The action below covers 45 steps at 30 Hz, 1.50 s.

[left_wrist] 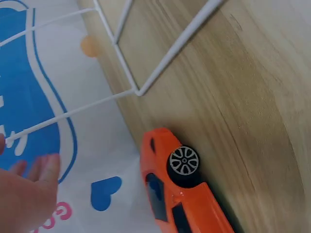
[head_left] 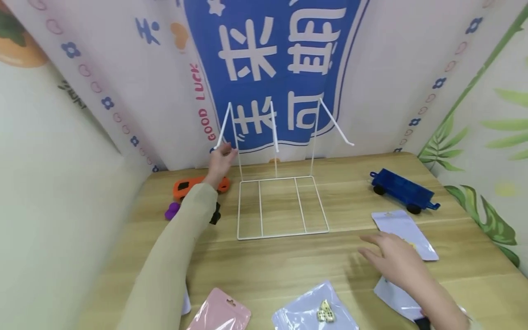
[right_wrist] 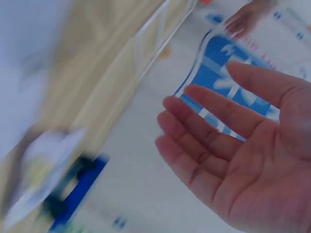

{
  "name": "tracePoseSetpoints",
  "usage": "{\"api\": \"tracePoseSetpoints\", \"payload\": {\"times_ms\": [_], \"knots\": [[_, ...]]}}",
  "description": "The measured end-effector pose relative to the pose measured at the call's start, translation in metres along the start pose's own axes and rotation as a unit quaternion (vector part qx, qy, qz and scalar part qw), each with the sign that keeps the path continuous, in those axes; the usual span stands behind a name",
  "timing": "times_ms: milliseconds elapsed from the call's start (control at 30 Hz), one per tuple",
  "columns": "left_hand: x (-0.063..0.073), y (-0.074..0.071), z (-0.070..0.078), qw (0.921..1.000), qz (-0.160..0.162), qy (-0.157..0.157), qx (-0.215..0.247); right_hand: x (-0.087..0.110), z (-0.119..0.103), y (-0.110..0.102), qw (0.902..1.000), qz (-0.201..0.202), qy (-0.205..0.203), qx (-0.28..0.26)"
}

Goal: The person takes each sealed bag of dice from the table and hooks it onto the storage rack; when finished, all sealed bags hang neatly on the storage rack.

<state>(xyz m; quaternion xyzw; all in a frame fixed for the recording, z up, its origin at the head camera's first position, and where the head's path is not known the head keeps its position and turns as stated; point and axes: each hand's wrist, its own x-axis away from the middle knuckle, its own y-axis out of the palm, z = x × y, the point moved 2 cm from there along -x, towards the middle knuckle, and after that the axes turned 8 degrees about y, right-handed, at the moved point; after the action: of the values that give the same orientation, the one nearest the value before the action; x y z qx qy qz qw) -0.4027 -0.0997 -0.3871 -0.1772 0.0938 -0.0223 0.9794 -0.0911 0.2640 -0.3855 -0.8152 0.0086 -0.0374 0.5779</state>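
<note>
A white wire rack with a flat base and several hooked arms stands at the back of the table. My left hand is raised at the tip of its left hook, fingers loosely apart. In the left wrist view those fingers are blurred and show nothing between them. My right hand hovers over two pale lilac packets at the right, one of them the upper packet. Its fingers are relaxed and its palm shows bare in the right wrist view.
Behind my left forearm lie an orange toy car and a purple thing. A blue toy trailer sits at the back right. Nearer the front are a pink packet and a lilac packet with a gold butterfly-like piece.
</note>
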Motion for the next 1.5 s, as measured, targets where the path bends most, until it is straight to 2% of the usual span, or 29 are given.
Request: {"api": "tracePoseSetpoints", "payload": {"times_ms": [67,167,267,367,533,733,900,1033,1167,1267,1300,1367,1433,1500], "knots": [[0.001,-0.006,-0.007,0.9998,0.017,0.006,0.005,0.011,0.025,0.002,0.9997,-0.014,0.019,0.008],[0.003,-0.007,-0.015,0.9993,0.032,0.015,0.013,0.023,0.062,0.004,0.9962,-0.057,0.063,0.019],[0.003,-0.001,-0.02,0.9984,0.042,0.019,0.033,0.034,0.091,0.011,0.9863,-0.108,0.12,0.033],[0.003,0.006,-0.023,0.9971,0.056,0.024,0.046,0.043,0.108,0.021,0.9775,-0.14,0.151,0.043],[0.001,0.015,-0.025,0.9961,0.061,0.026,0.058,0.052,0.122,0.034,0.9705,-0.16,0.177,0.033],[-0.002,0.022,-0.028,0.9961,0.056,0.018,0.066,0.052,0.128,0.04,0.962,-0.184,0.199,0.027],[-0.001,0.022,-0.032,0.9955,0.06,0.003,0.073,0.051,0.13,0.042,0.9594,-0.188,0.209,0.022],[-0.002,0.022,-0.031,0.9964,0.061,-0.001,0.057,0.053,0.132,0.041,0.9605,-0.182,0.21,0.011],[-0.002,0.022,-0.031,0.9967,0.064,0.005,0.05,0.054,0.13,0.039,0.9518,-0.2,0.23,-0.029],[-0.001,0.022,-0.031,0.9964,0.068,0.005,0.051,0.054,0.124,0.035,0.9505,-0.209,0.219,-0.069],[0.0,0.022,-0.031,0.9964,0.068,0.004,0.051,0.053,0.122,0.033,0.9539,-0.21,0.192,-0.094],[0.0,0.022,-0.032,0.9964,0.068,0.002,0.052,0.052,0.116,0.028,0.9532,-0.216,0.148,-0.152],[0.0,0.021,-0.032,0.9965,0.066,0.003,0.052,0.05,0.107,0.021,0.9436,-0.216,0.109,-0.226],[0.0,0.021,-0.032,0.9965,0.065,0.005,0.052,0.045,0.095,0.011,0.9305,-0.19,0.086,-0.301]]}}
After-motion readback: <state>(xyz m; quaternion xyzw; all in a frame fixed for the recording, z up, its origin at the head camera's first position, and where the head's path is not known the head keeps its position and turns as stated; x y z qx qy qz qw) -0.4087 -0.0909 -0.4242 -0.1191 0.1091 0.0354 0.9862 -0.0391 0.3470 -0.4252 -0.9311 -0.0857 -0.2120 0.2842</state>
